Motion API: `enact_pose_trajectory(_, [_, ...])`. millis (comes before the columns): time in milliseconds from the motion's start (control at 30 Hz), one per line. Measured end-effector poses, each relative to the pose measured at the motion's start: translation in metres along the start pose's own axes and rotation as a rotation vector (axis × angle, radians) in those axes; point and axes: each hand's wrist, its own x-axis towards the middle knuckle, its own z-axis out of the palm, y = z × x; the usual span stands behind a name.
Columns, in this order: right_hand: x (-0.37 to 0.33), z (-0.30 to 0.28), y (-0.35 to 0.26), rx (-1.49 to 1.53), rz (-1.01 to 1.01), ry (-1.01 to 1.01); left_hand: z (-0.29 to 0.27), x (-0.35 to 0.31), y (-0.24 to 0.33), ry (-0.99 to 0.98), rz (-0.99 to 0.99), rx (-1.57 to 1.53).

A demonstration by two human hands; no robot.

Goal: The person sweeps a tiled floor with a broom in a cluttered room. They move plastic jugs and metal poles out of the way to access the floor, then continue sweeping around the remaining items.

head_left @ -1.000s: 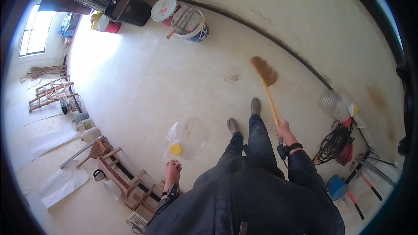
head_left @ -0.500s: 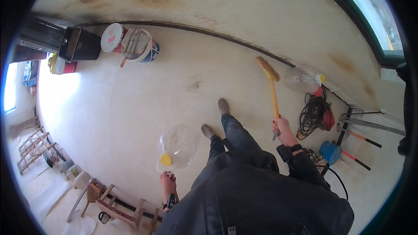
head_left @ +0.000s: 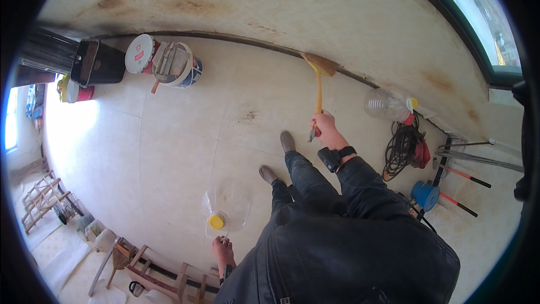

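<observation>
A hand brush (head_left: 319, 91) with a long yellow handle and brown bristles is in my right hand (head_left: 326, 126), fingers wrapped round the handle near its grey end. Its bristle head is at the foot of the far wall; contact cannot be made out for certain. My left hand (head_left: 224, 252) is closed at the near end of a large clear plastic jug (head_left: 237, 205) with a yellow cap, by what looks like a handle. The jug is low over the floor, left of my feet; whether it touches is unclear.
Buckets (head_left: 194, 72) and a black bin (head_left: 104, 65) stand along the far left wall. Right of the brush lie another clear jug (head_left: 385, 104) and coiled black cable (head_left: 402, 146). A blue reel (head_left: 425, 196) and red-handled tools are farther right. Wooden frames (head_left: 154, 273) stand lower left.
My right hand has moved left and away from me, bringing the brush head to the wall's foot and turning it. My left hand and the jug have shifted only slightly.
</observation>
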Motion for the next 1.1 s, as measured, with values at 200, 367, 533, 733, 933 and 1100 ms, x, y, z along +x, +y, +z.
enact_pose_trajectory(200, [-0.07,-0.039,0.006,-0.256,-0.005,-0.026,0.002,0.005,0.009,0.014,-0.014,-0.017])
enact_pose_trajectory(367, [-0.125,-0.108,0.001,-0.264,-0.015,0.084,0.004,0.012,0.012,-0.099,0.022,-0.025])
enact_pose_trajectory(533, [-0.089,-0.091,0.003,-0.055,-0.128,0.178,0.0,0.012,0.013,-0.079,0.019,0.004])
enact_pose_trajectory(733, [-0.018,0.015,0.01,0.1,-0.152,0.141,-0.014,0.007,0.011,-0.076,-0.011,0.012])
enact_pose_trajectory(933, [-0.04,0.083,0.031,-0.061,-0.041,-0.088,-0.019,0.001,0.007,-0.077,-0.001,-0.029])
enact_pose_trajectory(1100, [-0.071,0.082,0.033,-0.164,0.044,-0.13,-0.019,-0.005,0.003,-0.057,0.026,-0.063])
